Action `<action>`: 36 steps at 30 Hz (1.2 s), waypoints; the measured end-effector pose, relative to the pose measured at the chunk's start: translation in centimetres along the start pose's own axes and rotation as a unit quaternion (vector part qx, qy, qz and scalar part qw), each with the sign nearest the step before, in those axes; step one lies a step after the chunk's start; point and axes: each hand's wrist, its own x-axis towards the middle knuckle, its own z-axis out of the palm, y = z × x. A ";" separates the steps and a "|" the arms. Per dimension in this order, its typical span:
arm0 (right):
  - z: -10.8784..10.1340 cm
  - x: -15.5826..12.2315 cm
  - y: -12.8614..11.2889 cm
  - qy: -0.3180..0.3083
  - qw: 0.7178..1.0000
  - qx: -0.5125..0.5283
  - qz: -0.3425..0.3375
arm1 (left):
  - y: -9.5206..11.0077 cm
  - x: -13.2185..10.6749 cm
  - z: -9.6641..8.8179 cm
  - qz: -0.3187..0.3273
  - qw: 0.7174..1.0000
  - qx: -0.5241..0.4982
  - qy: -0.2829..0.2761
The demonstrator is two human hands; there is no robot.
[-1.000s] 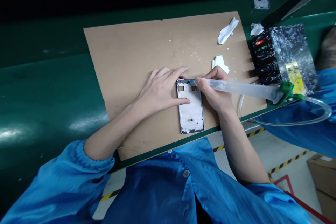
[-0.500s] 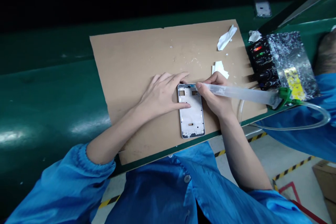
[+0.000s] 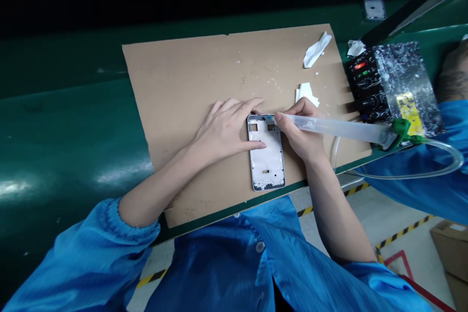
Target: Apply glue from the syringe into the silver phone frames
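A silver phone frame (image 3: 268, 161) with small cutouts lies flat on a brown cardboard sheet (image 3: 175, 78). My left hand (image 3: 223, 129) holds it from the left. The thumb rests across its face, and the other fingers reach to its top edge. In my right hand (image 3: 302, 131) is a translucent dispensing syringe (image 3: 340, 129), gripped near its front end and lying almost level. Its blue tip (image 3: 269, 118) is at the top edge of the frame; whether it touches cannot be made out. A green cap (image 3: 401, 131) with a clear hose closes the rear end.
A speckled control box (image 3: 409, 78) with lit displays stands at the right. White paper scraps (image 3: 317, 49) lie on the cardboard. Farther back is another phone frame (image 3: 375, 9) on the green surface. Another person's arm (image 3: 455, 78) shows at the right edge.
My right hand and the syringe have shifted slightly right along the top edge of the phone frame. My left hand stays in place. The far phone frame has slid a little to the right.
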 end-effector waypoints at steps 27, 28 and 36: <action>-0.1 0.0 0.2 -0.007 1.000 0.006 -0.006 | 0.1 -0.1 0.0 0.007 1.000 0.003 0.005; -0.2 0.0 0.2 -0.007 1.000 0.004 -0.004 | 0.1 -0.1 0.0 0.005 1.000 0.003 0.004; -0.2 0.1 0.1 -0.006 1.000 0.013 -0.007 | 0.2 0.0 0.0 0.003 1.000 0.005 0.004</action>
